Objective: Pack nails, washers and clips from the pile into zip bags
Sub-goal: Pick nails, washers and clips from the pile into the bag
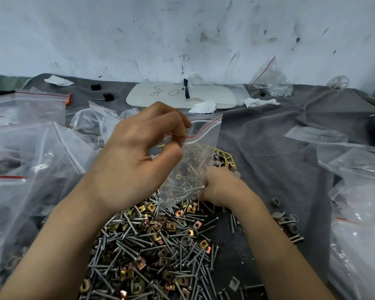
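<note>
At the left of the frame we see a heap of loose bags (30,118), some with dark parts inside. Just left of centre our left hand (139,156) is raised above the pile, thumb and fingertips pinching the top of a zip bag (195,161) at its red strip. The bag hangs in the middle of the frame, its mouth looking closed along most of the strip, its lower half full of nails (188,188) with at least one clip among them. Below it, at bottom centre, lies the pile (160,252) of nails and brass-coloured clips (126,273) on the grey cloth (268,148). Right of centre our right hand (223,187) sits against the bag's lower corner; its fingers are hidden behind the plastic, so we cannot tell if they grip it. Further right lie grey washers (277,215).

We judge the filling of this bag to be nearly done. Next we would need to press the strip shut along its length, then set the bag aside.
</note>
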The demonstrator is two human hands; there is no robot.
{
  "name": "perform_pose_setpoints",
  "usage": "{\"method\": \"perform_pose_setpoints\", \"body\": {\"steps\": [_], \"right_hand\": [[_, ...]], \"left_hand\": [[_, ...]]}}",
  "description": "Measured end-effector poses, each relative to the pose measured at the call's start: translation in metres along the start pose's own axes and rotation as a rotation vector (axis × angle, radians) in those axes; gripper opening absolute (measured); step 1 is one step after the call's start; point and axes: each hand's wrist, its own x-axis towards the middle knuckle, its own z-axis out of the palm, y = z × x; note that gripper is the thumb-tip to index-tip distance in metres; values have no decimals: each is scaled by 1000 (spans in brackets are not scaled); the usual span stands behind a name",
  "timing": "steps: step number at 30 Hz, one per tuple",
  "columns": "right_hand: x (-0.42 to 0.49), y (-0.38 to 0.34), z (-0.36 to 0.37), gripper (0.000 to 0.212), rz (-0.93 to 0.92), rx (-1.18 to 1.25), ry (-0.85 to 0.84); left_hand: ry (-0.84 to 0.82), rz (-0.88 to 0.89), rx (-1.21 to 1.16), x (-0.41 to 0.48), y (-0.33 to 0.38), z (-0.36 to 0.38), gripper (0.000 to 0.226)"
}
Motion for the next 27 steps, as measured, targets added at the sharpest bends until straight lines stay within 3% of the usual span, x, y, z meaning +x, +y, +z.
{"method": "perform_pose_setpoints", "body": {"steps": [3, 5, 8, 12, 14, 19, 22, 25, 27], "right_hand": [[-2, 4, -9, 17, -18, 21, 16], [-9, 12, -26, 6, -17, 114, 102], [-24, 23, -56, 20, -15, 365, 269], [-54, 16, -87, 23, -329, 738, 652], [-72, 4, -94, 20, -494, 782, 764], [-85, -18, -92, 17, -615, 496, 682], [-82, -16, -91, 19, -595, 530, 688], [-68, -5, -89, 23, -453, 633, 764], [-53, 5, -84, 29, -266, 562, 692]], "left_hand": [[3, 0, -3, 0, -1, 0, 22], [4, 2, -14, 0, -1, -1, 21], [-6, 4, -18, 0, -1, -1, 21], [-23, 8, -50, -1, 0, 2, 17], [-38, 25, -50, -2, 1, 3, 19], [-71, 62, -39, -2, 6, 5, 22], [-65, 67, -47, -2, 6, 4, 22], [-18, 29, -52, -2, 3, 3, 19], [13, 6, -43, -3, 2, 2, 19]]}}
